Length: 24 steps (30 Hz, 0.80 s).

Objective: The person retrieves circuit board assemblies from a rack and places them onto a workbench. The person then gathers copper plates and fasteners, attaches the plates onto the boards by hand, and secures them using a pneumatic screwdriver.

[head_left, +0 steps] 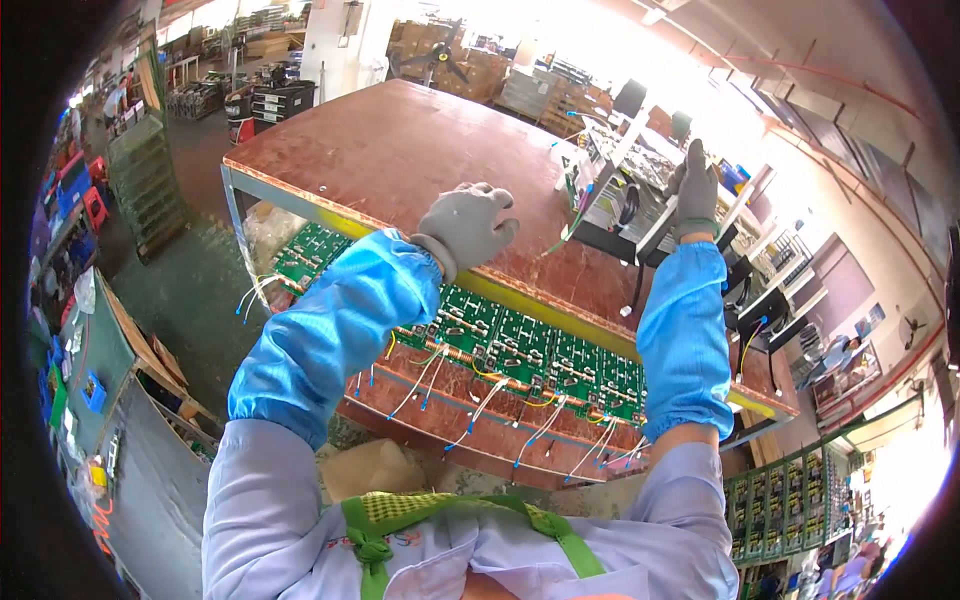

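Note:
My left hand (466,226), in a grey knit glove with a blue sleeve cover, hovers over the front edge of a reddish-brown worktable (400,150), fingers curled and holding nothing. My right hand (695,188), gloved the same way, reaches up and touches a metal-framed electrical device (640,205) standing on the table's right side; its fingers rest against the frame. Under the tabletop, a lower shelf holds a row of green circuit boards (520,350) with white and blue-tipped wires hanging off them.
More green circuit boards stand in a rack (790,500) at the lower right. Black boxes and cables (760,300) sit right of the device. Stacked crates and shelving (150,180) line the aisle at left, with cardboard boxes (540,90) behind the table.

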Available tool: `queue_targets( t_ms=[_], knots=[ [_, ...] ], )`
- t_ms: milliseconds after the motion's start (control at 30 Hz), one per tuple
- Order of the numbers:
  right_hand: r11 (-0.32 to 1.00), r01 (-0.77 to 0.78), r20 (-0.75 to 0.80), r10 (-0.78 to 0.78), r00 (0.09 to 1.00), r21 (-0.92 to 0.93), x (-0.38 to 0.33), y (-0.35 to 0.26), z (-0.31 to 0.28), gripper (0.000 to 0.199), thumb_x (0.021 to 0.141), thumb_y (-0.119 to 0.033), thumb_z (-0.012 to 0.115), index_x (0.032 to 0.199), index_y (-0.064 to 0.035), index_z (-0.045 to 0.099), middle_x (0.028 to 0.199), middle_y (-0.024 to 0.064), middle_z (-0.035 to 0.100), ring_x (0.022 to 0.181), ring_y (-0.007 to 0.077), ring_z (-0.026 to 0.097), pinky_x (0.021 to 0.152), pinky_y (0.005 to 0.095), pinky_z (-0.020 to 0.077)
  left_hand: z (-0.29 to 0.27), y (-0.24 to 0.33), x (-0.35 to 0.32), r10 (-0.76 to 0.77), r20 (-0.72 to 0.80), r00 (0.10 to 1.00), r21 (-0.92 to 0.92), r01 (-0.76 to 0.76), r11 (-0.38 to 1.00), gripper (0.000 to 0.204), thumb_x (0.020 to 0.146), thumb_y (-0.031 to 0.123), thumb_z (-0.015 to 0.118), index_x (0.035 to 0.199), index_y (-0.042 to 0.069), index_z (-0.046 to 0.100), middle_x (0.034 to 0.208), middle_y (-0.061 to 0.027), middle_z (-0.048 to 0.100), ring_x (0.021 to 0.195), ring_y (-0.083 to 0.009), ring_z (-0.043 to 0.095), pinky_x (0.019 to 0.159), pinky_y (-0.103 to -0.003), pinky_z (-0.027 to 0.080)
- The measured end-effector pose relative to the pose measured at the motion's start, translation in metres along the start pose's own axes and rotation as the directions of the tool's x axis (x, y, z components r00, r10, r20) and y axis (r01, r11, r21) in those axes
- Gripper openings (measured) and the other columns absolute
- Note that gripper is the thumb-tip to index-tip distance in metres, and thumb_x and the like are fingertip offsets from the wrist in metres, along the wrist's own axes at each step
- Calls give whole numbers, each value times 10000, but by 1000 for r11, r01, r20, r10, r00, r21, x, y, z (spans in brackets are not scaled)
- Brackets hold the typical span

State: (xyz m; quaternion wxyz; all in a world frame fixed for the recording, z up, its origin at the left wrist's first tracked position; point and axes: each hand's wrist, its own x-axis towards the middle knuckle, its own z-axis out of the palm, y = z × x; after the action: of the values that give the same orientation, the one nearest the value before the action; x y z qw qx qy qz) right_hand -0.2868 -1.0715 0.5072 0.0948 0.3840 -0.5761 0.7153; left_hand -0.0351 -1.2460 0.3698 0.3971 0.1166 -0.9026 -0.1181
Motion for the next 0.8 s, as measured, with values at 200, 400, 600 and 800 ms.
queue_targets(
  t_ms=[200, 400, 600, 800],
  knots=[
    [1000, 4, -14, -3, 1000, 20, -1, -10, 16, 462, 913, -499, 507, 624, -150, 417, 503, -21, 346, 410, 124, 355, 410, 291, 328, -1, -3, -2, -8, -55, 998, -44, 5, 999, 344, 830, 322, 595, 1048, 57, 610, 1037, -168, 620, 975, -354, 589, 848, -435, 478],
    [982, -10, 146, -18, 989, 188, -20, -67, 34, 510, 910, -551, 476, 595, -175, 336, 525, -46, 217, 457, 120, 255, 480, 293, 273, 4, -12, 2, -16, -350, 937, -273, -85, 958, 311, 850, 276, 606, 1070, 56, 611, 1010, -153, 634, 931, -312, 611, 779, -407, 499],
    [966, -30, 348, -63, 935, 257, -66, -144, 26, 498, 931, -532, 449, 600, -174, 349, 520, -45, 220, 439, 102, 268, 436, 258, 261, -19, -71, 20, -492, -157, 856, -959, -12, 284, 319, 923, 283, 578, 1126, 38, 599, 1024, -24, 630, 904, -156, 612, 830, -273, 497],
    [936, -47, 418, -111, 902, 349, -116, -204, 19, 365, 898, -482, 547, 808, -135, 477, 593, -57, 345, 482, 66, 333, 448, 232, 310, -163, -63, 6, -468, -22, 884, -971, 92, 220, 472, 889, 419, 591, 1185, 52, 570, 1082, -58, 613, 990, -149, 587, 888, -304, 488]
  ],
)
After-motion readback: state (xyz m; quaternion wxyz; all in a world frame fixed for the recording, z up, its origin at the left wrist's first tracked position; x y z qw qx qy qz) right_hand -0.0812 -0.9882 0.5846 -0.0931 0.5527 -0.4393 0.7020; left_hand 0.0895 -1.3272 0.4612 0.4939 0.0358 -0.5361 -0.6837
